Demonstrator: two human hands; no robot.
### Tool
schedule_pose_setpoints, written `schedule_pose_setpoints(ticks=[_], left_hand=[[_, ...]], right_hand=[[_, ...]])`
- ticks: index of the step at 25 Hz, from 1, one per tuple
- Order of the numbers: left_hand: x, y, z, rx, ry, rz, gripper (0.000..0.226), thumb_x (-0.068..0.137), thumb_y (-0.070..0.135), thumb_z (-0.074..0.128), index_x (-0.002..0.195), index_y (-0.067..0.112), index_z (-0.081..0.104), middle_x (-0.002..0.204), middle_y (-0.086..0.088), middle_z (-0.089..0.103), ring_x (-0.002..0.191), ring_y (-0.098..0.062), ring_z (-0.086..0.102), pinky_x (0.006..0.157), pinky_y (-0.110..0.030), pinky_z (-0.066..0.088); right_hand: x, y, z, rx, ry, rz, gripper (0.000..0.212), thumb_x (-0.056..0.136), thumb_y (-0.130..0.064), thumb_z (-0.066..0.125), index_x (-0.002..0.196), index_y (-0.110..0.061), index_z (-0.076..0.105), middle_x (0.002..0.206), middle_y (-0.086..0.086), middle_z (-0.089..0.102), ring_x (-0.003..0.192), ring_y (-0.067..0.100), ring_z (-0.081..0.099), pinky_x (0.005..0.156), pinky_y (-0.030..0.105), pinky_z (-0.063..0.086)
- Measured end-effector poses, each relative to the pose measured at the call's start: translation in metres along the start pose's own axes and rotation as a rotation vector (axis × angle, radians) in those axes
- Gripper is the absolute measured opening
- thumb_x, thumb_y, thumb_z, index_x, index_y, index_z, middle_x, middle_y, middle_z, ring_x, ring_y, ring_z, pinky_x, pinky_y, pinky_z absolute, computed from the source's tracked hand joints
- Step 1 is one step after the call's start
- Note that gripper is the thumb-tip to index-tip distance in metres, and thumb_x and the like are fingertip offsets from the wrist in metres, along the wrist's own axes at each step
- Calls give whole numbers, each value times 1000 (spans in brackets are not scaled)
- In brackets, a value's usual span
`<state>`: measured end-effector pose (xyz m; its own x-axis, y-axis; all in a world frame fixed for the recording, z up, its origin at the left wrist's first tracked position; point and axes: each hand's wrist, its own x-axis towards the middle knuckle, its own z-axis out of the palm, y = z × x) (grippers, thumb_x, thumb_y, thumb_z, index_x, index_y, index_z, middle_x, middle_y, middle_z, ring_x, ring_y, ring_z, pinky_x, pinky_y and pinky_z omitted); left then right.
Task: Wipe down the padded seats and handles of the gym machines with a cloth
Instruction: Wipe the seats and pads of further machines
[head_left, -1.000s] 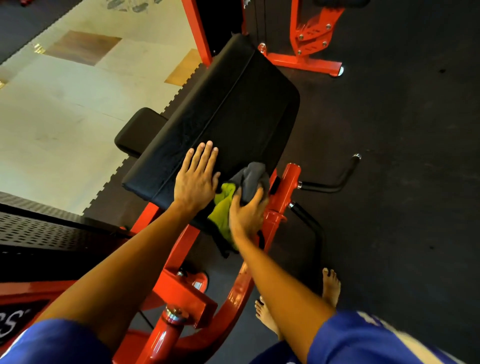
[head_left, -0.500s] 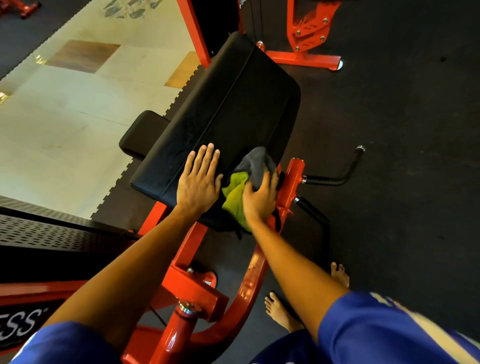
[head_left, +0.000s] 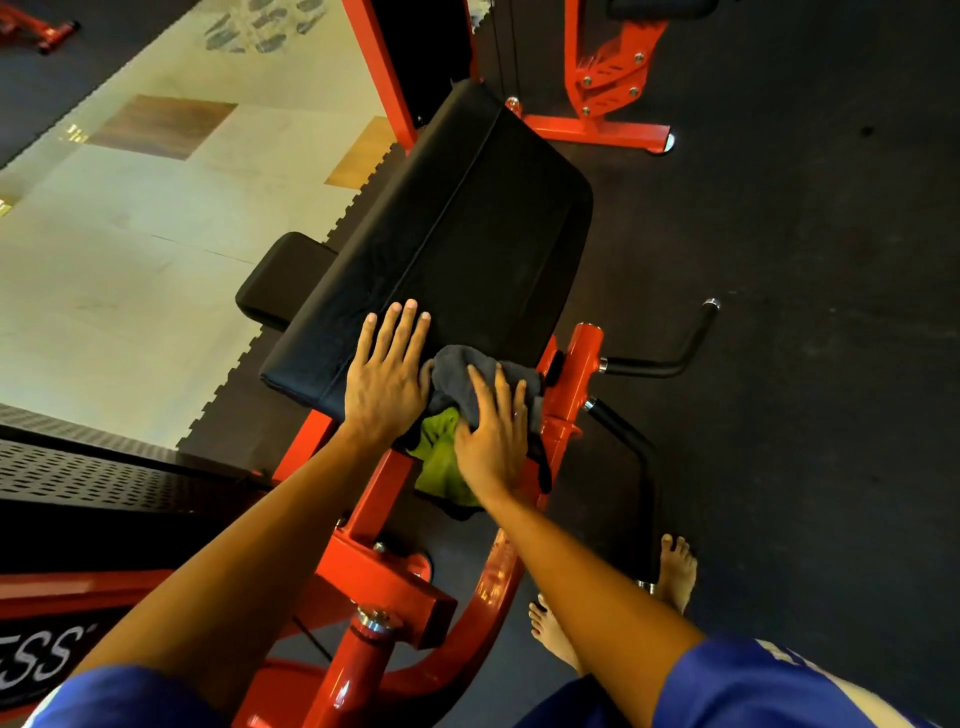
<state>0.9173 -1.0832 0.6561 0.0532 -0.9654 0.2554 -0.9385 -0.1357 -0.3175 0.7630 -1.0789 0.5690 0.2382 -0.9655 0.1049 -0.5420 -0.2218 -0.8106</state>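
Note:
A large black padded seat (head_left: 467, 244) on a red machine frame (head_left: 576, 395) fills the centre. My left hand (head_left: 387, 376) rests flat on the pad's near edge, fingers straight. Just to its right, my right hand (head_left: 493, 431) presses a grey and green cloth (head_left: 467, 369) against the pad's near right corner, fingers spread over it. The cloth's green part (head_left: 441, 462) hangs below the pad edge. Two black handles (head_left: 670, 358) stick out to the right of the red post.
A smaller black pad (head_left: 283, 278) sits left of the seat. Red frame beams (head_left: 384, 582) run below my arms, and another red machine base (head_left: 597, 124) stands behind. My bare feet (head_left: 675, 571) are on the dark rubber floor at the right. Pale flooring lies at the left.
My right hand has opened and laid its fingers flat over the cloth, pushing it up onto the pad's corner. My left hand stays in place.

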Motion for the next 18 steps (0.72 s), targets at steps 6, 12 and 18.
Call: schedule_pose_setpoints(ticks=[6,12,18], left_hand=[[-16,-12,-7,-4,29,-105,62,108,43,34,160,11,28,168,-12,20,157,-28,13,127,-53,9],[-29,-14,-8,2,12,-208,59,110,38,27,162,10,20,169,-14,13,158,-29,6,128,-51,5],[-33,-24,-17,-26,56,-240,58,109,39,34,159,10,31,167,-10,24,157,-26,15,128,-48,8]], right_hand=[[128,-12,-35,-32,-41,137,59,99,-32,56,156,-31,42,167,-3,32,156,35,22,125,50,22],[45,-28,-17,-41,-25,-256,92,85,-81,50,158,-25,43,166,0,37,156,30,26,126,47,17],[61,4,-16,6,16,-494,62,88,-39,69,147,-24,57,156,3,51,149,31,40,118,56,35]])
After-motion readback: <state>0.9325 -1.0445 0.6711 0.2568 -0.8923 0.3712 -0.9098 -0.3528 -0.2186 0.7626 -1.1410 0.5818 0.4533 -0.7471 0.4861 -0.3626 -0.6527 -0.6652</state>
